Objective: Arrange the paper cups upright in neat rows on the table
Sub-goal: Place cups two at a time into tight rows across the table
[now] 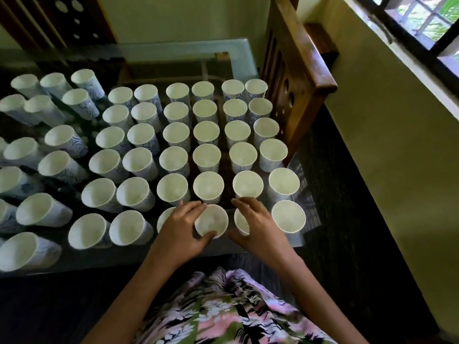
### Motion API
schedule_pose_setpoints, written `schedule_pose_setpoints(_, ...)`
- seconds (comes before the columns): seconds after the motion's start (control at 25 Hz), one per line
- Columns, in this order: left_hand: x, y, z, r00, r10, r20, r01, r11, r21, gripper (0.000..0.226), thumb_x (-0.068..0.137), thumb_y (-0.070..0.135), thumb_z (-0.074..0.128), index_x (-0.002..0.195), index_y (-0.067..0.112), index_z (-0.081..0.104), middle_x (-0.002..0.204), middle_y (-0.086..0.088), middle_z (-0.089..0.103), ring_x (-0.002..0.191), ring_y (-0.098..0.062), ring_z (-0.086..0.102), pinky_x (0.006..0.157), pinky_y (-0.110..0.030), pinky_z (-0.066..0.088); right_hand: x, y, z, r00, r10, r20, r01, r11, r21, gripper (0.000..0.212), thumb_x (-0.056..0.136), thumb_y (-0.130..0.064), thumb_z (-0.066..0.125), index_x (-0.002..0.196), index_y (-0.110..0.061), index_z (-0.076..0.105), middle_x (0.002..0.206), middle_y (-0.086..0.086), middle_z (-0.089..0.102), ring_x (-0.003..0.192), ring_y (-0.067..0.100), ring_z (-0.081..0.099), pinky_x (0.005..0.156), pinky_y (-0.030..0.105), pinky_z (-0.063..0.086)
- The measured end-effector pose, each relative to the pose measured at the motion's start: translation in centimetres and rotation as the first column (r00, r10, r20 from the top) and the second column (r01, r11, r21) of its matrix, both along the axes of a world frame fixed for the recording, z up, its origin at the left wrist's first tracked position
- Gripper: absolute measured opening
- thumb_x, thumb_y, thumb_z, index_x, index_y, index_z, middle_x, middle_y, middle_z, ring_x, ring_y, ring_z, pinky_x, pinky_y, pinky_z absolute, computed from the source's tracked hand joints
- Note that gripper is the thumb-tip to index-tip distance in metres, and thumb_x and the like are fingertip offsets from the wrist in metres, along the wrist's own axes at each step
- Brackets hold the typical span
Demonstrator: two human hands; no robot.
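While left hand (182, 228) curls round a cup (211, 220) and right hand (260, 225) round its neighbour (241, 223), a knuckle nudge could topple tight rows (206, 156).

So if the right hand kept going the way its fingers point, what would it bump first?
Most likely the cup in the next row, just beyond the right hand, which grips a front-row cup. Height is hard to judge, so it might pass over the rim.

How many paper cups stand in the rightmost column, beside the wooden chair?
6: far cup, second cup, third cup, fourth cup, fifth cup, near cup beside the right hand. None looks hidden there.
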State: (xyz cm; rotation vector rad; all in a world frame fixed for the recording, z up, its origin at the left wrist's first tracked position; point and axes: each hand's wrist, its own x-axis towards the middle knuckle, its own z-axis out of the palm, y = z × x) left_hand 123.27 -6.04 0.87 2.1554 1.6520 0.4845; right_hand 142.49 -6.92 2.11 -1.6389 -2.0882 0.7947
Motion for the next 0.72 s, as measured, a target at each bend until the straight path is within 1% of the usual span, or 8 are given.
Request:
schedule_pose_setpoints(0.08,-1.1,-0.5,-0.2,0.999,0.044,-0.006,-0.044,0.999,-0.023,0.062,0.062,0.037,0.067,0.113,0.003,0.064,0.116,-0.014,0.062,0.107,-0.036,0.059,0.094,-0.055,0.045,-1.2,0.2,-0.4,0.998,0.061,-0.001,-0.061,0.998,-0.001,0.067,0.081,-0.028,0.07,0.139,-0.013,0.04,0.142,0.007,0.039,0.129,0.023,0.037,0.104,0.027,0.033)
schedule_pose_setpoints(0.2,-2.5,-0.9,-0.2,0.989,0.146,0.028,-0.144,0.987,-0.065,0.062,0.065,0.038,0.066,0.118,0.006,0.062,0.124,-0.011,0.059,0.115,-0.039,0.054,0.093,-0.055,0.046,-2.6,0.5,-1.4,0.992,0.123,0.01,-0.124,0.992,0.021,0.067,0.075,-0.026,0.075,0.133,-0.006,0.048,0.135,0.013,0.046,0.122,0.03,0.045,0.1,0.032,0.038)
schedule_pose_setpoints(0.28,-3.1,-1.0,-0.4,0.986,0.164,0.023,-0.163,0.986,-0.048,0.062,0.062,0.035,0.068,0.115,0.003,0.063,0.122,-0.013,0.06,0.111,-0.037,0.057,0.091,-0.056,0.046,-3.3,0.6,-1.7,0.99,0.143,0.02,-0.143,0.989,0.018,0.067,0.072,-0.025,0.077,0.13,-0.004,0.049,0.133,0.015,0.048,0.119,0.033,0.047,0.097,0.035,0.04)
schedule_pose_setpoints(0.36,-3.6,-0.9,-0.6,0.984,0.175,0.015,-0.175,0.984,-0.043,0.063,0.06,0.033,0.068,0.114,0.001,0.062,0.121,-0.015,0.06,0.109,-0.034,0.059,0.093,-0.056,0.045,-3.8,0.8,-1.8,0.989,0.144,0.026,-0.144,0.989,0.021,0.068,0.07,-0.023,0.079,0.128,-0.003,0.05,0.131,0.017,0.05,0.117,0.035,0.048,0.095,0.036,0.042)
schedule_pose_setpoints(0.44,-3.9,-0.9,-0.8,0.98,0.199,0.021,-0.197,0.979,-0.056,0.066,0.061,0.035,0.067,0.117,0.001,0.061,0.124,-0.015,0.058,0.112,-0.033,0.057,0.098,-0.053,0.042,-4.2,0.9,-2.0,0.989,0.148,0.025,-0.149,0.988,0.035,0.068,0.068,-0.023,0.079,0.127,-0.002,0.051,0.129,0.018,0.051,0.114,0.036,0.05,0.094,0.038,0.043)
schedule_pose_setpoints(0.52,-4.2,-1.0,-0.9,0.974,0.223,0.028,-0.219,0.971,-0.09,0.07,0.062,0.038,0.064,0.122,0.003,0.058,0.129,-0.013,0.055,0.118,-0.031,0.053,0.103,-0.044,0.04,-4.4,1.0,-2.2,0.987,0.156,0.029,-0.157,0.987,0.032,0.068,0.069,-0.024,0.079,0.127,-0.003,0.051,0.129,0.017,0.05,0.115,0.036,0.049,0.094,0.039,0.043)
schedule_pose_setpoints(0.6,-4.3,-1.1,-0.8,0.972,0.231,0.033,-0.225,0.967,-0.122,0.073,0.063,0.041,0.063,0.126,0.005,0.056,0.133,-0.01,0.052,0.121,-0.028,0.05,0.102,-0.035,0.036,-4.6,1.1,-2.3,0.987,0.158,0.037,-0.159,0.987,0.028,0.068,0.069,-0.024,0.079,0.128,-0.003,0.051,0.13,0.017,0.05,0.116,0.035,0.048,0.095,0.04,0.042)
schedule_pose_setpoints(0.72,-4.4,-1.2,-0.8,0.976,0.216,0.03,-0.211,0.969,-0.127,0.074,0.063,0.042,0.063,0.127,0.007,0.055,0.134,-0.009,0.051,0.122,-0.027,0.049,0.102,-0.032,0.034,-4.6,1.1,-2.4,0.987,0.154,0.039,-0.155,0.988,0.027,0.069,0.068,-0.023,0.079,0.127,-0.002,0.051,0.129,0.018,0.051,0.115,0.036,0.049,0.095,0.039,0.042)
